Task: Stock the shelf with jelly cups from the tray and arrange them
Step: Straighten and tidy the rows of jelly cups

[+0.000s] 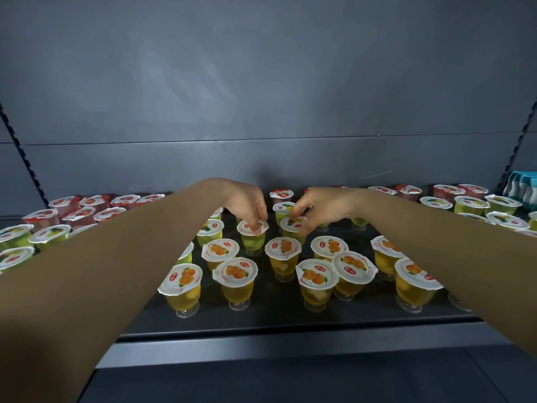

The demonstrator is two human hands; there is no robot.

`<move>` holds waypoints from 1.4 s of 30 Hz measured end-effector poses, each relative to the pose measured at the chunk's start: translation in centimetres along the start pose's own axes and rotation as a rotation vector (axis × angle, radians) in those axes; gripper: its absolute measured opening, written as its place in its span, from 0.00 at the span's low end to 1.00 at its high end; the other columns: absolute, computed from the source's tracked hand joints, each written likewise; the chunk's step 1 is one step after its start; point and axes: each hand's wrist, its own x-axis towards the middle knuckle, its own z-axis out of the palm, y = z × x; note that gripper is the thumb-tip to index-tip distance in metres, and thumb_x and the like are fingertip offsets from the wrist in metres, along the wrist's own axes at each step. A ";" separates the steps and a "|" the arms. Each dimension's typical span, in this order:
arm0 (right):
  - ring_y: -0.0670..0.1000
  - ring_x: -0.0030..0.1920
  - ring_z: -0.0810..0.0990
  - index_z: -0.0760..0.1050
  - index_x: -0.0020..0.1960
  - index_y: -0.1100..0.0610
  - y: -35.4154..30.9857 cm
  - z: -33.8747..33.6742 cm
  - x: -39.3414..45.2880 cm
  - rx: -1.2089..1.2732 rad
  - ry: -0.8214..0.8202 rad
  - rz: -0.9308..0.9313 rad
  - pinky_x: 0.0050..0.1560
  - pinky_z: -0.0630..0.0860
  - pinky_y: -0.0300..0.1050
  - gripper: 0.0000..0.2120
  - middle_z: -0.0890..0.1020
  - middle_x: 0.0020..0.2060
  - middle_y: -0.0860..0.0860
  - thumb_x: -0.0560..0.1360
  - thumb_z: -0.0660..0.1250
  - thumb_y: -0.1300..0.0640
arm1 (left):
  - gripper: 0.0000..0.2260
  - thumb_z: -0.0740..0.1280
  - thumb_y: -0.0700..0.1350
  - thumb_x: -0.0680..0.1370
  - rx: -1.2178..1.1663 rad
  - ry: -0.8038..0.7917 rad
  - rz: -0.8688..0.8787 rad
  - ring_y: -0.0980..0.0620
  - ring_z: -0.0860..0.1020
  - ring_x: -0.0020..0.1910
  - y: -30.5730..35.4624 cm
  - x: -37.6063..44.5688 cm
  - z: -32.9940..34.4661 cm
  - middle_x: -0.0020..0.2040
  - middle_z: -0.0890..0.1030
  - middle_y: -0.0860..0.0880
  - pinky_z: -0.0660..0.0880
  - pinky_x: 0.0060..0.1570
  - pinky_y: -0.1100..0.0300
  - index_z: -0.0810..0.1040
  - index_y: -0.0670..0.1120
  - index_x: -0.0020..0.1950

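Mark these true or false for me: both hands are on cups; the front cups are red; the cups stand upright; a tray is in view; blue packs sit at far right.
1. Both hands touch cup lids. True: the left hand is on one green cup, the right hand on the cup beside it.
2. The front cups are red. False: the front row is orange.
3. The cups stand upright. True.
4. A tray is in view. False: only the shelf shows.
5. Blue packs sit at far right. True.
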 end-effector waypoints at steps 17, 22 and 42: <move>0.53 0.66 0.71 0.68 0.69 0.53 7.5 -7.4 -17.5 -0.255 0.146 0.115 0.65 0.67 0.48 0.26 0.72 0.67 0.50 0.75 0.69 0.49 | 0.19 0.68 0.50 0.76 0.117 0.186 -0.082 0.47 0.73 0.62 16.2 -3.6 -4.2 0.63 0.76 0.48 0.69 0.64 0.52 0.74 0.44 0.65; 0.54 0.67 0.71 0.68 0.70 0.53 9.1 -7.6 -21.2 -0.298 0.177 0.127 0.65 0.68 0.48 0.25 0.72 0.67 0.50 0.75 0.69 0.49 | 0.19 0.68 0.49 0.77 0.091 0.196 -0.069 0.47 0.73 0.61 20.2 -5.0 -4.0 0.63 0.76 0.47 0.68 0.59 0.56 0.74 0.43 0.65; 0.51 0.64 0.73 0.70 0.68 0.54 19.2 -5.7 -20.5 -0.070 0.169 0.074 0.58 0.68 0.42 0.22 0.74 0.66 0.50 0.75 0.69 0.53 | 0.23 0.67 0.51 0.77 -0.021 0.211 -0.124 0.47 0.70 0.66 25.0 3.9 -1.6 0.68 0.72 0.49 0.67 0.63 0.55 0.70 0.47 0.70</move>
